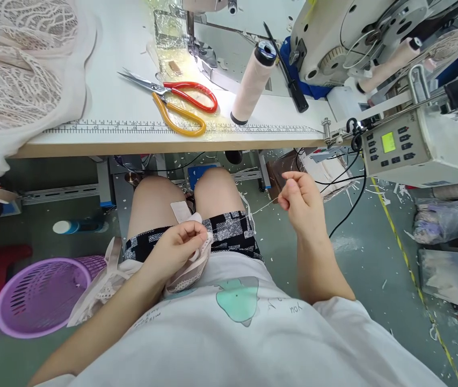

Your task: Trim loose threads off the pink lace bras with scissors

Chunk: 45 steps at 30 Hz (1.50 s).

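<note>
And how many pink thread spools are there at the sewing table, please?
2. One spool stands right of the scissors; the other spool is farther right, beside the sewing machine. More may be hidden behind the machine.

On the long, smooth, faintly glossy white tabletop (124, 110), edged in matt tan wood: bright, polished metal blades and shiny red and yellow plastic-looking grips on the loop-handled scissors (162, 90); dull, soft-looking windings on the pale pink conical spool (250, 88), topped with glossy black plastic. At the tabletop's left end, a heap of pale, rough, stringy cloth (15, 86), smoother along its white border. Off its right end, smooth cream casing on the boxy control unit (400, 145). Below it, a soft, matt, pale pink lace garment (186, 276) and fine white thread (264, 206); lower left, a slick, perforated, round purple plastic basket (43, 295); lower right, a crinkled, shiny, clear plastic bag (446, 220).
</note>
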Available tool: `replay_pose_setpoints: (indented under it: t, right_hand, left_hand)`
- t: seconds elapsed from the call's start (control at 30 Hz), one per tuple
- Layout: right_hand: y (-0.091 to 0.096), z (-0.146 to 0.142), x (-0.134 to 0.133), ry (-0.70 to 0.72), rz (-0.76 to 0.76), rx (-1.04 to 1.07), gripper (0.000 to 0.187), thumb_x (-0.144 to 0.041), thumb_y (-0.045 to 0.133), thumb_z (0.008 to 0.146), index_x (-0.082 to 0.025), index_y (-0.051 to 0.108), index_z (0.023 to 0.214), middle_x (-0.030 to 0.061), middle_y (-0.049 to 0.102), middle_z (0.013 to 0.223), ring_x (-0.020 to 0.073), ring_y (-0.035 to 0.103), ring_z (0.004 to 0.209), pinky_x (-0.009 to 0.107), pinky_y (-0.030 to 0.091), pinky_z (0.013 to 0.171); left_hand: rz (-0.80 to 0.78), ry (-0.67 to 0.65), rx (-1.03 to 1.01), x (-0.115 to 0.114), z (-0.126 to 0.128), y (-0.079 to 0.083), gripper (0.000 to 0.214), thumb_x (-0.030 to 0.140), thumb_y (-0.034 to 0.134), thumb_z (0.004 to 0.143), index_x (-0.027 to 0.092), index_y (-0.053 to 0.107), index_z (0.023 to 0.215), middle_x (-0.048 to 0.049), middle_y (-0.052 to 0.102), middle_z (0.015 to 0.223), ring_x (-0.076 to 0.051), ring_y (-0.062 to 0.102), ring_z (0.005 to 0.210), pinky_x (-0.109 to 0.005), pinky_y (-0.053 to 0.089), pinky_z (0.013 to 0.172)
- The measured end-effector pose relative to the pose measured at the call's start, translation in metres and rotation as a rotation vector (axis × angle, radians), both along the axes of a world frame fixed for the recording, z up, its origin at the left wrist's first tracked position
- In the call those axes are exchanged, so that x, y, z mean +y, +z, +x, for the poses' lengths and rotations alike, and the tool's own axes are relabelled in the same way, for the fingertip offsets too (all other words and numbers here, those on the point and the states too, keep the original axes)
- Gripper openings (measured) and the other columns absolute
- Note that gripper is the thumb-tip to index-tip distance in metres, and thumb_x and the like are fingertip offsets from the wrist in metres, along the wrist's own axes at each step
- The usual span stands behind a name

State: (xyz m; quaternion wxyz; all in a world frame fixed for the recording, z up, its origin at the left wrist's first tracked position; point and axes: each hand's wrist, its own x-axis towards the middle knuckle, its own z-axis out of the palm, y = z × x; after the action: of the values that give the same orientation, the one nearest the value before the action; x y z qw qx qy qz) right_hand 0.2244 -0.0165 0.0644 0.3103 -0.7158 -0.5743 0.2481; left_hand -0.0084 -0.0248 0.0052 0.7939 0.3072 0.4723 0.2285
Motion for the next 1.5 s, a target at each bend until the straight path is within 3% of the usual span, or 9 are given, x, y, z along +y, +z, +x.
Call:
replay_pose_setpoints:
  t: [0.2, 0.3, 0.47, 0.63, 0.83, 0.97, 1.07, 1.33, 1.5]
  right_hand:
    - [0.003, -0.032, -0.013, 0.414, -0.408, 0.150, 0.012, -0.024, 0.040, 0.086, -0.020, 0.051, 0.086, 0.0005, 0.062, 0.077, 0.0106, 0.059, 0.070, 0.025, 0.043, 0.067]
    - [-0.008, -0.048, -0.016, 0.602, -0.430, 0.251, 0.008, -0.021, 0.053, 0.077, -0.019, 0.060, 0.075, 0.0033, 0.059, 0.090, 0.0135, 0.055, 0.088, 0.028, 0.042, 0.077]
    - [-0.043, -0.066, -0.013, 0.330, -0.484, 0.697, 0.012, -0.028, 0.066, 0.065, -0.017, 0.066, 0.069, -0.0009, 0.053, 0.073, 0.0087, 0.050, 0.066, 0.023, 0.040, 0.063]
    - [-0.054, -0.074, -0.008, 0.155, -0.519, 0.832, 0.016, -0.029, 0.069, 0.060, -0.016, 0.064, 0.066, -0.0019, 0.058, 0.067, 0.0087, 0.051, 0.064, 0.024, 0.040, 0.063]
    - [-0.051, -0.072, -0.009, 0.208, -0.552, 0.743, 0.018, -0.030, 0.063, 0.067, -0.015, 0.060, 0.077, -0.0022, 0.056, 0.074, 0.0044, 0.045, 0.055, 0.021, 0.037, 0.054]
    - [-0.051, -0.060, -0.008, 0.316, -0.702, 0.708, 0.043, -0.031, 0.065, 0.066, -0.018, 0.050, 0.103, -0.0032, 0.054, 0.080, 0.0027, 0.042, 0.050, 0.019, 0.034, 0.047]
    - [-0.049, -0.048, -0.004, 0.500, -0.755, 0.596, 0.031, -0.027, 0.066, 0.064, -0.014, 0.055, 0.090, -0.0060, 0.050, 0.064, 0.0044, 0.043, 0.053, 0.018, 0.035, 0.050]
    - [-0.024, -0.047, 0.002, 0.577, -0.623, 0.344, 0.009, -0.022, 0.045, 0.080, -0.015, 0.049, 0.076, -0.0033, 0.055, 0.067, 0.0041, 0.043, 0.048, 0.018, 0.035, 0.048]
    - [-0.011, -0.059, 0.011, 0.812, -0.413, -0.030, 0.007, -0.017, 0.047, 0.079, -0.016, 0.050, 0.073, -0.0031, 0.052, 0.064, 0.0077, 0.045, 0.059, 0.019, 0.034, 0.057]
  left_hand:
    - [0.042, 0.003, 0.015, 0.000, 0.003, 0.001, 0.015, 0.030, 0.065, 0.061, 0.017, 0.058, 0.062, 0.0062, 0.043, 0.043, -0.005, 0.028, 0.035, -0.019, 0.019, 0.036]
    - [0.101, -0.017, 0.023, 0.001, 0.005, -0.002, 0.014, 0.029, 0.064, 0.062, 0.016, 0.059, 0.062, 0.0044, 0.048, 0.049, -0.005, 0.032, 0.038, -0.019, 0.024, 0.038]
    - [0.142, -0.067, 0.050, 0.001, 0.004, -0.004, 0.013, 0.029, 0.061, 0.064, 0.016, 0.061, 0.066, 0.0051, 0.048, 0.049, -0.006, 0.030, 0.039, -0.020, 0.023, 0.038]
    - [0.161, -0.070, 0.053, 0.001, 0.002, -0.005, 0.015, 0.030, 0.059, 0.065, 0.016, 0.058, 0.065, 0.0051, 0.046, 0.051, -0.006, 0.033, 0.043, -0.020, 0.026, 0.042]
    - [0.187, -0.094, 0.045, 0.001, 0.003, -0.009, 0.014, 0.030, 0.059, 0.067, 0.016, 0.056, 0.064, 0.0062, 0.043, 0.048, -0.006, 0.032, 0.041, -0.019, 0.025, 0.041]
    - [0.177, -0.093, 0.056, 0.002, 0.003, -0.008, 0.015, 0.032, 0.059, 0.067, 0.017, 0.056, 0.066, 0.0064, 0.044, 0.048, -0.005, 0.032, 0.038, -0.019, 0.024, 0.038]
    - [0.176, -0.088, 0.081, 0.003, 0.003, -0.008, 0.015, 0.031, 0.060, 0.066, 0.017, 0.056, 0.065, 0.0068, 0.044, 0.047, -0.005, 0.031, 0.036, -0.019, 0.023, 0.036]
    - [0.197, -0.113, 0.096, 0.003, 0.004, -0.008, 0.014, 0.029, 0.058, 0.065, 0.016, 0.054, 0.062, 0.0063, 0.045, 0.048, -0.005, 0.031, 0.037, -0.018, 0.023, 0.035]
    - [0.207, -0.148, 0.097, 0.002, 0.005, -0.007, 0.012, 0.028, 0.055, 0.066, 0.017, 0.052, 0.060, 0.0066, 0.045, 0.048, -0.004, 0.031, 0.035, -0.018, 0.024, 0.035]
